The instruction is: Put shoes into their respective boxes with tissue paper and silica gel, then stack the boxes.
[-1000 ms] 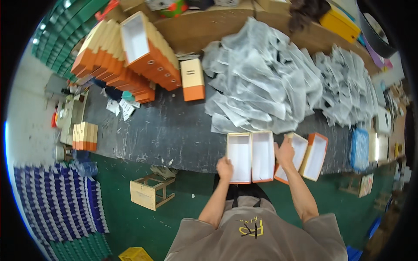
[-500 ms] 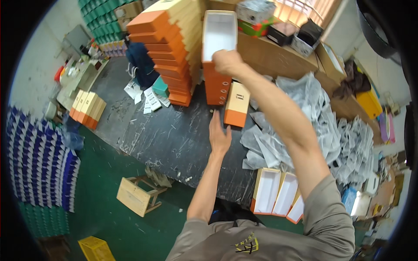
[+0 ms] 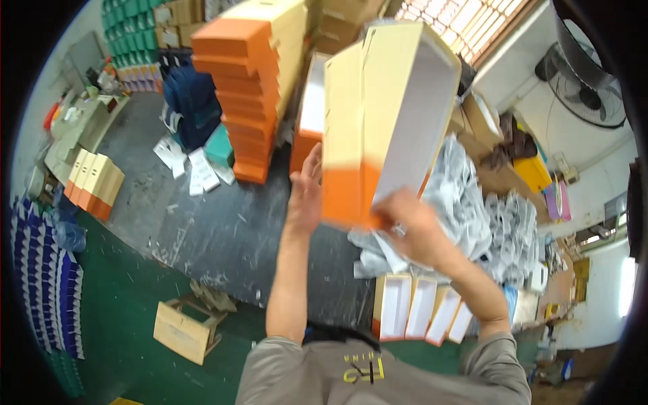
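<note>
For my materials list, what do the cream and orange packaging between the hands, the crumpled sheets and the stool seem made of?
The packaging looks like smooth, matte cardboard, given its thin, flat panels. The crumpled sheets may be soft plastic or nonwoven fabric: greyish, filmy, creased. The stool seems wooden, probably unpainted, from its pale tan colour.

Yellow and dark lettering with a logo (image 3: 364, 372) stands upside down to this view on the chest of the grey-brown shirt (image 3: 425, 386), while small dark marks on the cream-and-orange boxes (image 3: 96, 181) at left are too tiny to read.
</note>
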Demonstrator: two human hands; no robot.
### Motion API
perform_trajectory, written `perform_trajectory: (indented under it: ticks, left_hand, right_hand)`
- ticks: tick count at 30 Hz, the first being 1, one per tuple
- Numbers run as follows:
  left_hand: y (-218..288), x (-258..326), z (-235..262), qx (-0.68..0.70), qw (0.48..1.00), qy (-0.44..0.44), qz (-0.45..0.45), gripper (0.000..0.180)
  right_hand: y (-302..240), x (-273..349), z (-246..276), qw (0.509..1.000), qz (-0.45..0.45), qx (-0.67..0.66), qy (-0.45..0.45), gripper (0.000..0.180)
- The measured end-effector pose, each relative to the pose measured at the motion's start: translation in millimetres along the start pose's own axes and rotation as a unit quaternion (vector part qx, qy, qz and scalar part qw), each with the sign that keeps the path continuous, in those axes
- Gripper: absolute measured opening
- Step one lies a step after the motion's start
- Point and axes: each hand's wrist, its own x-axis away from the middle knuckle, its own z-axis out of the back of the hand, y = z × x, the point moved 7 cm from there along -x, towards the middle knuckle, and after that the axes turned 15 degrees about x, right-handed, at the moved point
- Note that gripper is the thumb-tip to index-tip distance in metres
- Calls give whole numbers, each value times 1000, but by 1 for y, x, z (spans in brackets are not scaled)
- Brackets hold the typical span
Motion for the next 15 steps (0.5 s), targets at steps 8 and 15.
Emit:
perform_trajectory:
  ticks: [8, 15]
  left_hand:
    - [-70, 319, 157, 148, 891, 384, 190, 80]
    - [-29, 425, 216, 29, 882, 424, 204, 81]
  right_hand:
    - [-9, 206, -143, 832, -504, -156, 171, 59]
    - [-44, 271, -251, 791, -571, -216, 34, 27]
